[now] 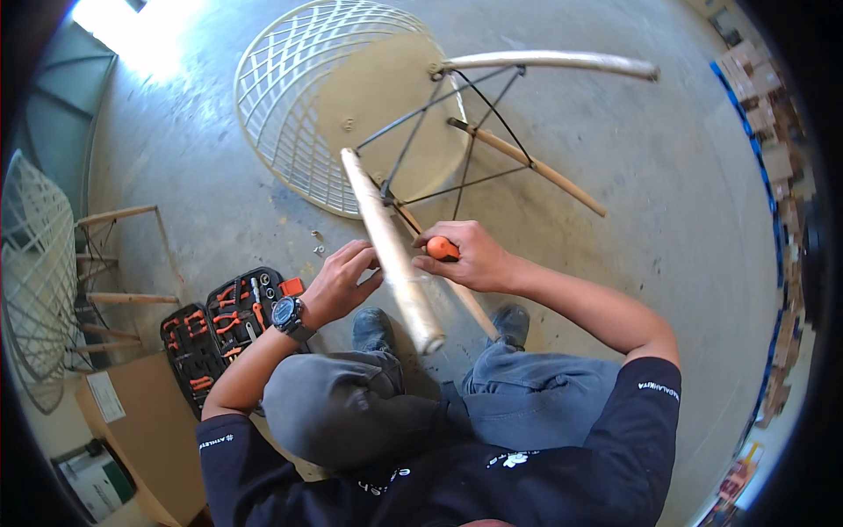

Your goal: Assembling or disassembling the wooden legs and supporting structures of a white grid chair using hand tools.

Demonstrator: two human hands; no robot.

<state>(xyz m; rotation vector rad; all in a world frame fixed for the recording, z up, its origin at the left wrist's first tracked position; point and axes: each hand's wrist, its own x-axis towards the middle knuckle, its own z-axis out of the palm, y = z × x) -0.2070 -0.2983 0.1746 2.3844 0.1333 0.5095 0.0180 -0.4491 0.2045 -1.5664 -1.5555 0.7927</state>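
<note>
A beige chair (379,97) with a lattice back lies tipped over on the floor in front of me, its legs pointing toward me and to the right. Thin black metal struts (413,136) cross between the legs. My right hand (477,256) is closed around the orange handle of a screwdriver (443,249), just right of the near wrapped leg (386,237). On the other side of that leg, my left hand (338,277) has its fingers bent inward. Their tips go behind the leg, so what they pinch is hidden. The screwdriver's shaft is hidden too.
An opened tool case (215,329) with orange-handled tools lies left of my feet. Small metal parts (318,249) lie on the floor beyond my left hand. Another lattice chair (44,263) and a cardboard box (140,430) are at the left. Stacked cartons (777,162) line the right.
</note>
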